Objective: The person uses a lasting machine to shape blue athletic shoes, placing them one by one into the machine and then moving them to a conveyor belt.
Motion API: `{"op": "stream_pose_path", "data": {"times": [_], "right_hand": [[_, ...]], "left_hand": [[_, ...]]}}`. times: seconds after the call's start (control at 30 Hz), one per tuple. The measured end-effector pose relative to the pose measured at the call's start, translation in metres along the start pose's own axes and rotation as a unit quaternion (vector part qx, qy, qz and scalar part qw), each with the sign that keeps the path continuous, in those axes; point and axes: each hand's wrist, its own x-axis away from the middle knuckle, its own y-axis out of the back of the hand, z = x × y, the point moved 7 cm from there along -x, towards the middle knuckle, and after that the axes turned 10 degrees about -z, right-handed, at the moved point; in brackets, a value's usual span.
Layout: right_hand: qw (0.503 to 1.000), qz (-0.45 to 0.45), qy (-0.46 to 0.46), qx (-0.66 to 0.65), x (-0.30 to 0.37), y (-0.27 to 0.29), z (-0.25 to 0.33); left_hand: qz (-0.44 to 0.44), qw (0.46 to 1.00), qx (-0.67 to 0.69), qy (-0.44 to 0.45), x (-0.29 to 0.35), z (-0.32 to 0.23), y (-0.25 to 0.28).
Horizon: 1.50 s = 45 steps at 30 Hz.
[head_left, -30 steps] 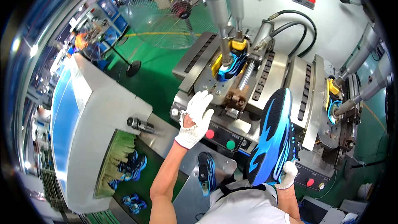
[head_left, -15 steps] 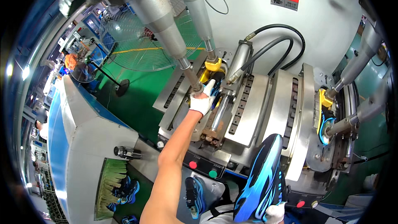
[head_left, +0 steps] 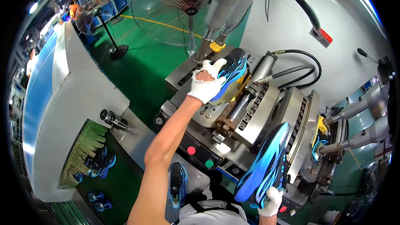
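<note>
Right hand (head_left: pixel 271 202): gloved, clasping a blue-and-black shoe (head_left: pixel 263 166) near its lower end, before the steel machine (head_left: pixel 259 121).
Left hand (head_left: pixel 208 81): gloved, gripping a second shoe (head_left: pixel 234 68) over the machine's left station (head_left: pixel 208 118).
Wire fan (head_left: pixel 190 3): beyond the machine.

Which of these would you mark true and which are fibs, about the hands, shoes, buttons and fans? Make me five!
1. The left hand and right hand wear white gloves. True.
2. The right hand is empty. False: it holds a blue and black shoe.
3. The left hand is on another shoe. True.
4. The green button is left of the red button beside it. False: it is on the right.
5. Only one fan shows. False: besides the big fan, a smaller fan stands farther left.
</note>
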Motion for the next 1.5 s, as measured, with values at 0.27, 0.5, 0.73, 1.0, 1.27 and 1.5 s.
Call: {"op": "stream_pose_path", "data": {"times": [0.27,0.5,0.73,1.0,1.27,1.5], "right_hand": [[0.964,0.233,-0.124,0.025,-0.184,-0.256,-0.048],[0.639,0.017,0.273,0.719,-0.387,-0.326,-0.135],[0.649,0.037,0.366,0.665,-0.401,-0.35,-0.126],[0.864,0.24,0.175,0.407,-0.218,-0.315,-0.105],[0.168,0.17,0.52,0.82,-0.033,-0.097,-0.271],[0.44,0.238,0.4,0.768,-0.072,-0.078,-0.209]], "left_hand": [[-0.086,0.991,0.065,0.078,0.184,0.079,0.165],[0.059,0.905,-0.1,0.409,0.434,0.139,0.201],[0.061,0.859,-0.117,0.495,0.545,0.114,0.144],[0.056,0.862,-0.078,0.499,0.592,0.091,0.098],[-0.004,0.917,0.04,0.398,0.65,0.169,0.189],[-0.172,0.741,-0.345,0.55,0.803,0.337,0.442]]}}
